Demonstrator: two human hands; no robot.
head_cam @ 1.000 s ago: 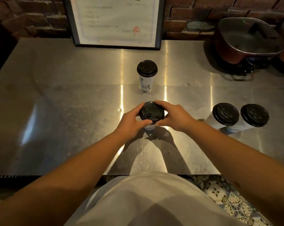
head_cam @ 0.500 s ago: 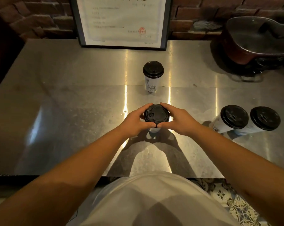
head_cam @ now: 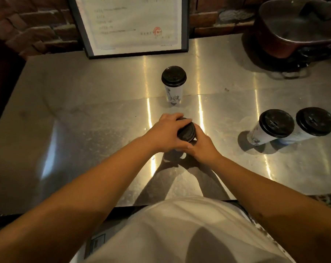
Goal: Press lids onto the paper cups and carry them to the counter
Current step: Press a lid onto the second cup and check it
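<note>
Three white printed paper cups with round black plastic lids are standing on the steel counter point(head_cam: 85, 114): one point(head_cam: 173, 83) behind the hands, two point(head_cam: 273, 126) point(head_cam: 313, 123) touching at right; their contents are hidden. The left hand point(head_cam: 167, 132) is lying over a fourth cup's black lid point(head_cam: 187, 131), fingers curled across its top. The right hand point(head_cam: 203, 144) is wrapping that cup from the side below the lid.

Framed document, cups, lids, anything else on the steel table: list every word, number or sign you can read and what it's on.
Nothing is legible in the head view.
Framed document: lines of print and a red round stamp, all blurred.
Far cup: blue drawing, no words readable.
Two cups at right: blue print, blurred.
Lid under the left hand and right hand: no readable marks.
</note>
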